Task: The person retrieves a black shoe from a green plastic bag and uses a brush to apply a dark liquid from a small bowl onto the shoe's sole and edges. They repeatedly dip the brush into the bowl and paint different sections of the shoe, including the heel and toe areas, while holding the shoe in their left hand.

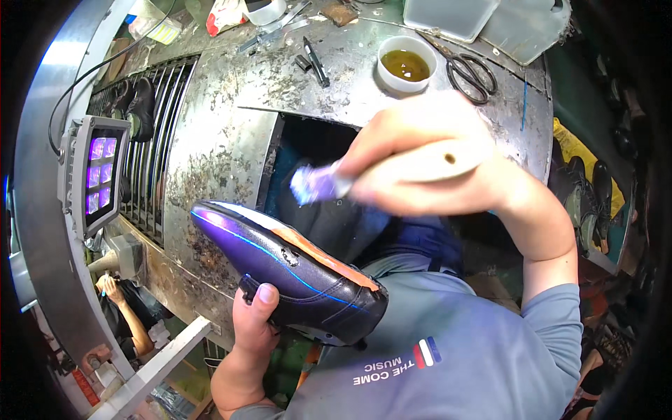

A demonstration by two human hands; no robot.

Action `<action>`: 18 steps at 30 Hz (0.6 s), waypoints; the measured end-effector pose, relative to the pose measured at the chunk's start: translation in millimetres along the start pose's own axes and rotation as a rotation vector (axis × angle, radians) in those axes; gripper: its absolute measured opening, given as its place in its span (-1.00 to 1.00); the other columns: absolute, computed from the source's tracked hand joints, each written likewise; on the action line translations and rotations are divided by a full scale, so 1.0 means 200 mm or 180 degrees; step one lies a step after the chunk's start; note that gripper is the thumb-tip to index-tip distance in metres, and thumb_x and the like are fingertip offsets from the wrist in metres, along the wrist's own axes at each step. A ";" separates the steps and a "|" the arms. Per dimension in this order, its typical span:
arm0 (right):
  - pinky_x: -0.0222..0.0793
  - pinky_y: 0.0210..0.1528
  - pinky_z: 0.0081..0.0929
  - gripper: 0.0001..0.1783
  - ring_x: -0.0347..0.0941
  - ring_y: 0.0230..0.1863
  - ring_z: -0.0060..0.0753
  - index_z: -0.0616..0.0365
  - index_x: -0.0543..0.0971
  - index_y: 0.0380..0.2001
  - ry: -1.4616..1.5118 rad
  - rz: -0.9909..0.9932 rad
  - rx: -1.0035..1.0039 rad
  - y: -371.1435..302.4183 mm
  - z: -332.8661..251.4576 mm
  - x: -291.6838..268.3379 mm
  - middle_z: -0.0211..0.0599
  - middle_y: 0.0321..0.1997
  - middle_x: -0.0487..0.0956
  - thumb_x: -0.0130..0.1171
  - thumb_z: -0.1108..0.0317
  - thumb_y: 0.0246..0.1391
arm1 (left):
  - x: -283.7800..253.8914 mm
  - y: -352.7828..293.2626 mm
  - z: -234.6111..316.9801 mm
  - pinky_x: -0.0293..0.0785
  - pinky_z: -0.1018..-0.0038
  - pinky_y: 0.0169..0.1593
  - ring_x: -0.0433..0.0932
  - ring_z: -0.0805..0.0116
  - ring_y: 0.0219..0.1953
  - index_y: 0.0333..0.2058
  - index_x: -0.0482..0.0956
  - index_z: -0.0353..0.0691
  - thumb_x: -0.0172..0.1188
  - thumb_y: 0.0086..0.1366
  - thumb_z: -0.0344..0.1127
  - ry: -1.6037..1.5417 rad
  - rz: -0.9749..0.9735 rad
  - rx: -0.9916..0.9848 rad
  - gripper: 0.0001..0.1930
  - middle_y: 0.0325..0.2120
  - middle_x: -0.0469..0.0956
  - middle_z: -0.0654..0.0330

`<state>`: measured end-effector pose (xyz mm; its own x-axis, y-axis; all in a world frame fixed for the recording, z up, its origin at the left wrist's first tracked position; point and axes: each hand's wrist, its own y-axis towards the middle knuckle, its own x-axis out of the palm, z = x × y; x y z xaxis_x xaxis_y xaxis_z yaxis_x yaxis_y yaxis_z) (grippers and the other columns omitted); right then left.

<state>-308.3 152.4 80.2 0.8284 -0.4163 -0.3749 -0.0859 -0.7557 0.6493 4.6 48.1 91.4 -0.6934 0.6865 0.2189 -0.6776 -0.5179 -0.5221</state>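
My left hand [255, 318] is closed on a black leather shoe upper [301, 276], its thumb over the near side. The shoe is tilted, toe toward the far left, with its bottom facing up and away. Along that bottom runs an orange-brown strip [329, 259], and a blue line glows along the side. Up and to the right, my right hand [427, 126] is closed around a flat brush [413, 171] with a pale handle. The brush's bristles [308, 185] point left, apart from the shoe. Motion blurs this hand.
A bowl [399, 86] of amber liquid and black scissors [472, 80] lie at the back of the worn metal table [217, 140], near a black marker [316, 63]. A purple-lit lamp [98, 175] stands left, before a barred rack [166, 119] with shoes. Another person's arm [133, 325] shows lower left.
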 end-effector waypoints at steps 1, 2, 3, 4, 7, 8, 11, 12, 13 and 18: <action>0.60 -0.35 -0.42 -0.84 0.69 -0.41 -0.27 0.16 0.74 -0.33 0.0241 0.0062 0.0058 0.01 -0.02 0.06 -0.26 -0.36 0.72 0.48 0.42 -0.02 | 0.01 0.00 0.01 0.53 0.23 0.20 0.61 0.15 0.09 0.24 0.35 -0.44 0.33 0.31 0.08 0.0016 -0.0028 -0.0026 -0.23 0.07 0.56 -0.04; 0.60 -0.35 -0.42 -0.83 0.68 -0.42 -0.27 0.15 0.74 -0.32 0.0233 0.0029 -0.0065 0.02 -0.04 0.09 -0.27 -0.37 0.72 0.48 0.42 -0.02 | 0.02 0.00 0.02 0.52 0.23 0.21 0.59 0.14 0.10 0.26 0.32 -0.44 0.32 0.29 0.14 0.0158 -0.0068 -0.0121 -0.18 0.09 0.55 -0.05; 0.60 -0.36 -0.43 -0.83 0.68 -0.42 -0.27 0.14 0.73 -0.32 0.0379 0.0003 -0.0007 0.03 -0.05 0.12 -0.28 -0.38 0.71 0.48 0.42 -0.02 | 0.02 0.00 0.03 0.51 0.22 0.22 0.58 0.14 0.12 0.28 0.30 -0.43 0.31 0.27 0.20 0.0299 -0.0104 -0.0216 -0.12 0.11 0.54 -0.05; 0.61 -0.37 -0.43 -0.83 0.68 -0.42 -0.27 0.14 0.73 -0.31 0.0525 -0.0019 0.0052 0.03 -0.06 0.14 -0.30 -0.40 0.71 0.48 0.41 -0.02 | 0.02 0.00 0.05 0.50 0.21 0.24 0.57 0.13 0.13 0.30 0.27 -0.43 0.29 0.24 0.26 0.0438 -0.0137 -0.0310 -0.07 0.12 0.52 -0.06; 0.60 -0.37 -0.41 -0.83 0.67 -0.40 -0.24 0.12 0.72 -0.31 0.0416 -0.0179 0.0132 0.05 -0.09 0.18 -0.30 -0.42 0.69 0.45 0.41 -0.02 | 0.07 0.01 0.08 0.48 0.21 0.26 0.56 0.11 0.17 0.32 0.24 -0.43 0.30 0.22 0.26 0.0390 -0.0131 -0.0352 -0.04 0.15 0.50 -0.07; 0.60 -0.38 -0.41 -0.83 0.66 -0.40 -0.24 0.12 0.72 -0.31 0.0417 -0.0226 0.0163 0.06 -0.09 0.18 -0.30 -0.43 0.69 0.45 0.41 -0.01 | 0.08 0.01 0.07 0.47 0.20 0.29 0.54 0.10 0.19 0.34 0.22 -0.43 0.28 0.23 0.24 0.0345 -0.0129 -0.0366 -0.04 0.18 0.48 -0.07; 0.57 -0.38 -0.32 -0.87 0.64 -0.42 -0.17 0.08 0.70 -0.38 0.0414 -0.0340 0.0314 0.07 -0.11 0.19 -0.29 -0.47 0.65 0.41 0.34 -0.03 | 0.09 0.00 0.09 0.44 0.20 0.30 0.53 0.10 0.20 0.35 0.22 -0.43 0.26 0.25 0.23 0.0306 -0.0135 -0.0386 -0.05 0.19 0.47 -0.07; 0.55 -0.38 -0.25 -0.88 0.62 -0.43 -0.11 0.06 0.68 -0.45 0.0413 -0.0361 0.0401 0.06 -0.13 0.19 -0.28 -0.52 0.63 0.37 0.28 -0.05 | 0.08 0.00 0.08 0.43 0.20 0.30 0.53 0.11 0.20 0.34 0.23 -0.42 0.26 0.26 0.23 0.0346 -0.0133 -0.0338 -0.07 0.19 0.47 -0.06; 0.52 -0.39 -0.18 -0.85 0.60 -0.44 -0.05 0.03 0.66 -0.53 0.0411 -0.0381 0.0489 0.06 -0.13 0.20 -0.26 -0.57 0.60 0.33 0.21 -0.07 | 0.07 0.01 0.08 0.43 0.20 0.30 0.53 0.11 0.20 0.34 0.24 -0.42 0.25 0.27 0.23 0.0387 -0.0134 -0.0291 -0.08 0.18 0.48 -0.06; 0.49 -0.48 -0.31 -0.85 0.58 -0.49 -0.16 0.09 0.69 -0.33 0.0449 -0.0761 0.0138 0.05 -0.15 0.16 -0.31 -0.49 0.61 0.42 0.36 -0.01 | 0.02 0.01 0.05 0.44 0.22 0.26 0.55 0.16 0.16 0.29 0.32 -0.39 0.24 0.32 0.21 0.0600 0.0042 -0.0148 -0.17 0.14 0.52 -0.01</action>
<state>-266.9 146.8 94.9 0.8966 -0.1514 -0.4162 0.1001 -0.8462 0.5234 -1.6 45.3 99.7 -0.6410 0.7655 0.0559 -0.6538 -0.5064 -0.5623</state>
